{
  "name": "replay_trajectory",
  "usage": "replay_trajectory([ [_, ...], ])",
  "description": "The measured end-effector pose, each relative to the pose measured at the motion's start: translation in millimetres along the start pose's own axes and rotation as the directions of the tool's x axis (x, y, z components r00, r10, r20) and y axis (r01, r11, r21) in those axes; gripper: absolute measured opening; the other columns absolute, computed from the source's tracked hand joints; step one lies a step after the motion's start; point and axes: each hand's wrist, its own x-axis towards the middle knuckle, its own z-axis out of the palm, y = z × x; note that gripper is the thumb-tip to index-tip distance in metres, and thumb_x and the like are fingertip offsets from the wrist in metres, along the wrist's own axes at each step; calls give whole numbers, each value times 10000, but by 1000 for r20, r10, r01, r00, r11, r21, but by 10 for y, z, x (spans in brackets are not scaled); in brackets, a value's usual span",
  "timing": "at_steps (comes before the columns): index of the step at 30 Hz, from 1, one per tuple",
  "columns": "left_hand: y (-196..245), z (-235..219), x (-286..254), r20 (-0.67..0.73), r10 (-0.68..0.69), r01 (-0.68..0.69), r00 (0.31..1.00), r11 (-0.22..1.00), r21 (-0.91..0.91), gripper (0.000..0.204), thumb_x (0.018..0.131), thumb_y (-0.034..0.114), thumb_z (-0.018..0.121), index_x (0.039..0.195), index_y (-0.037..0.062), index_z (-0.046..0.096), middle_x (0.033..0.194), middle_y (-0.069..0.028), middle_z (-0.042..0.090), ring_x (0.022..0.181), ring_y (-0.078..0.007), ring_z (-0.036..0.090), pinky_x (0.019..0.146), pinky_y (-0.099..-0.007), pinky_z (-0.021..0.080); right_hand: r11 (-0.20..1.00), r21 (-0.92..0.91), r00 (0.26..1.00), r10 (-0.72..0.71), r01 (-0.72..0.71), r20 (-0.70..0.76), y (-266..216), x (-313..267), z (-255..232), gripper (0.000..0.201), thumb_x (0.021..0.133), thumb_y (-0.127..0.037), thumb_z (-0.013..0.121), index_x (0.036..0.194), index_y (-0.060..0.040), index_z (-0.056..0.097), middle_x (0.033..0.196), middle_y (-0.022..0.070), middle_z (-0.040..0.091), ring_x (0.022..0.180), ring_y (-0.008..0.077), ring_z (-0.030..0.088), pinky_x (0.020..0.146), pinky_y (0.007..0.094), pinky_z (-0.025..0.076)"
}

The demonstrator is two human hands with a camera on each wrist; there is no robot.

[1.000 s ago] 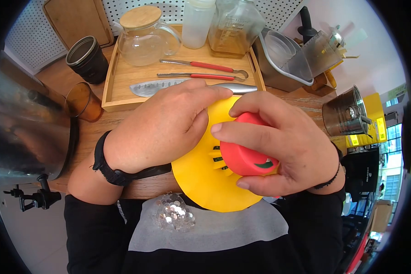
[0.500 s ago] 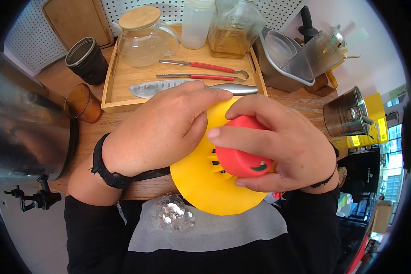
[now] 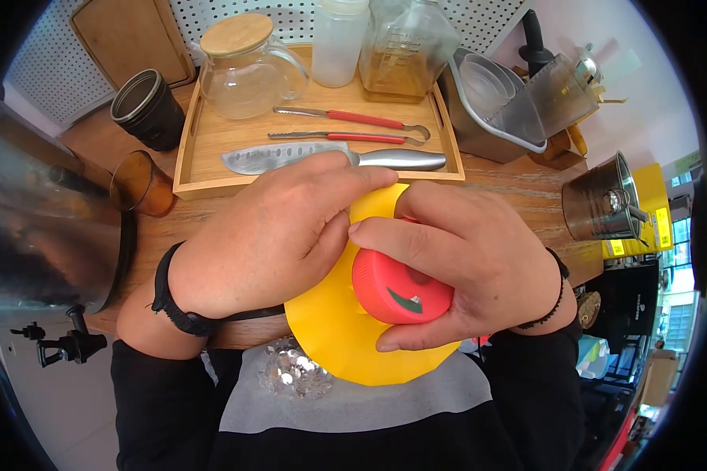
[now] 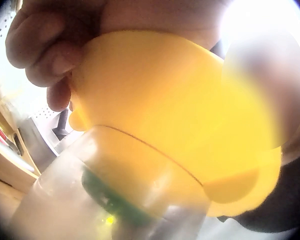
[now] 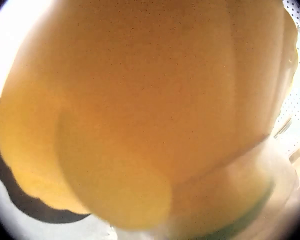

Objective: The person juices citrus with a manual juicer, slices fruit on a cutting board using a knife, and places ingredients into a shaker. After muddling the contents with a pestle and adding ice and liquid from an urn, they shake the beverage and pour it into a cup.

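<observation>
A yellow bowl with a wide flared rim is gripped at its left side by my left hand. In the left wrist view, curled fingers lie against the yellow wall. Under it a clear container shows a green band inside. My right hand holds a red round cap with a dark green leaf-shaped mark, low over the bowl's middle. The cap and right fingers hide the bowl's centre. Yellow wall fills most of the right wrist view.
Behind the hands, a wooden tray carries a knife, two red-handled tools, a glass pot and bottles. A brown glass and black cup stand left. Clear round pieces lie near the person's lap.
The red cap has moved left and toward the body, and its green mark has shifted left. Dark slots in the bowl, seen earlier, are now covered. The left hand keeps its grip.
</observation>
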Motion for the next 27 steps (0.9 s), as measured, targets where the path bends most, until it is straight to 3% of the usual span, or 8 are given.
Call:
replay_trajectory([
  [8, -25, 7, -2, -27, 52, -52, 998, 999, -10, 411, 827, -34, 504, 1229, 25, 570, 905, -134, 553, 891, -328, 574, 798, -377, 471, 983, 121, 989, -144, 138, 45, 25, -14, -42, 660, 616, -185, 827, 1242, -200, 618, 1117, 138, 544, 957, 321, 575, 817, 390, 498],
  [12, -42, 25, -12, -35, 48, -48, 998, 999, -5, 416, 821, -34, 512, 1230, 23, 566, 898, -132, 552, 885, -327, 574, 788, -379, 470, 991, -6, 988, -132, 133, 84, -47, -15, -68, 668, 625, -237, 833, 1249, -175, 605, 1063, 130, 546, 909, 311, 578, 768, 378, 499],
  [14, -60, 39, -9, -43, 57, -58, 997, 998, -12, 417, 820, -33, 519, 1230, 21, 565, 895, -132, 553, 883, -328, 574, 784, -380, 470, 998, -54, 997, 23, -19, 71, -105, 14, -44, 694, 628, -304, 836, 1256, -143, 587, 1004, 121, 542, 855, 303, 575, 712, 366, 493],
  [15, -62, 40, -7, -40, 58, -59, 997, 998, -16, 414, 819, -29, 527, 1228, 19, 565, 896, -133, 559, 884, -331, 576, 784, -381, 471, 998, -57, 997, 24, -20, 69, -105, 15, -27, 694, 628, -304, 836, 1256, -143, 587, 1004, 121, 542, 855, 303, 575, 712, 366, 493],
  [20, -101, 67, 3, -71, 64, -65, 995, 998, -5, 398, 820, -21, 541, 1215, 19, 573, 904, -140, 576, 886, -338, 585, 781, -383, 474, 1000, -10, 999, 6, -6, -36, -86, 32, 2, 712, 616, -317, 836, 1257, -141, 581, 988, 118, 535, 841, 301, 572, 694, 365, 491],
  [21, -117, 68, 11, -68, 63, -65, 996, 997, -30, 394, 822, -20, 537, 1212, 23, 576, 909, -143, 579, 890, -339, 589, 781, -386, 476, 1000, -9, 999, 5, -5, -33, -76, 37, -20, 712, 616, -317, 836, 1257, -141, 581, 988, 118, 535, 841, 301, 572, 694, 365, 491],
  [23, -117, 66, 10, -67, 59, -63, 996, 996, -58, 390, 824, -20, 533, 1209, 27, 579, 914, -146, 582, 893, -341, 592, 782, -388, 478, 986, -55, 987, -157, 155, -42, -51, 42, -67, 694, 614, -288, 835, 1252, -173, 588, 1014, 121, 533, 867, 307, 575, 716, 373, 498],
  [27, -94, 49, 9, -76, 57, -58, 996, 998, -9, 384, 833, -23, 521, 1207, 33, 584, 914, -149, 582, 899, -340, 594, 786, -393, 479, 982, -96, 987, -161, 162, 16, -69, -12, -26, 681, 610, -266, 835, 1244, -196, 595, 1033, 122, 530, 886, 311, 576, 732, 379, 502],
])
